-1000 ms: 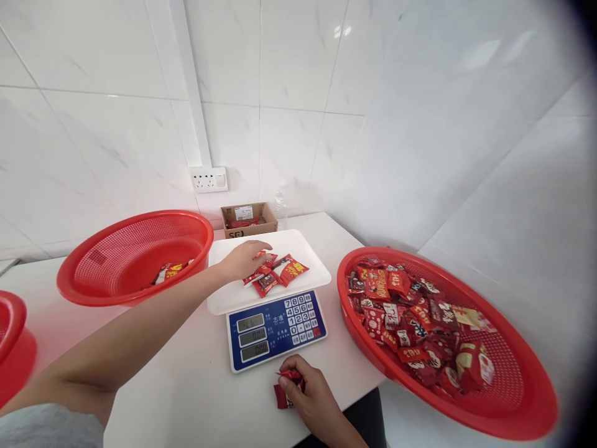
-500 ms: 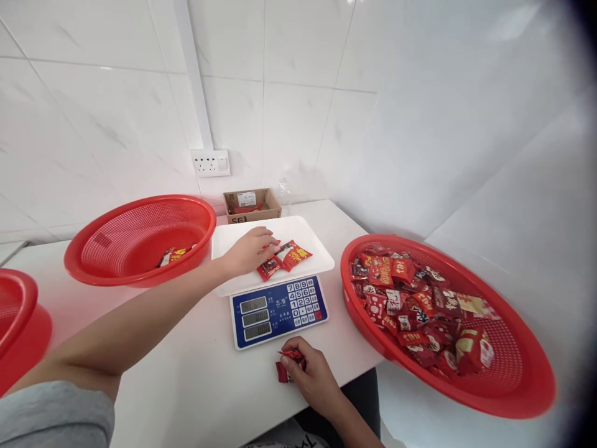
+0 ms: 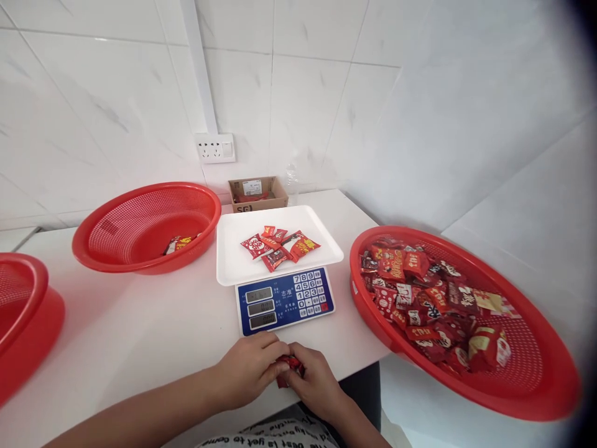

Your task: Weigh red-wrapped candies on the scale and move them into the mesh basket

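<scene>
1. Just in front of the scale (image 3: 285, 315), close to the person's body, both hands met above the table (image 3: 186, 311).
2. Right hand (image 3: 313, 376): grasping, thumb and fingers closed on red held packets (image 3: 296, 367). Count not determined; fingers covered most of them.
3. Left hand (image 3: 254, 368): fingers bent, tips set against the same held packets from the other side. Whether it gripped or only touched could not be told.
4. Position of held packets: between the two hands, apart from the tray (image 3: 231, 261), nearer the body than the scale's keys.
5. Beyond the hands, the top line of the display (image 3: 260, 308) was too faint to read.
6. On the tray: a small cluster of tray packets (image 3: 301, 244), some overlapping, no hand touching them.
7. Progress, judged from the layout: partway at most. Tray packets were down; held packets were not yet set down; a large heap of packets (image 3: 422, 333) lay in the right basket (image 3: 555, 386), seemingly the bulk left to handle.
8. Farther left: left basket (image 3: 153, 211) showed few packets; cut-off basket (image 3: 13, 280) showed no visible contents.
9. Behind the tray: cardboard box (image 3: 261, 206), reddish contents, not identified.
</scene>
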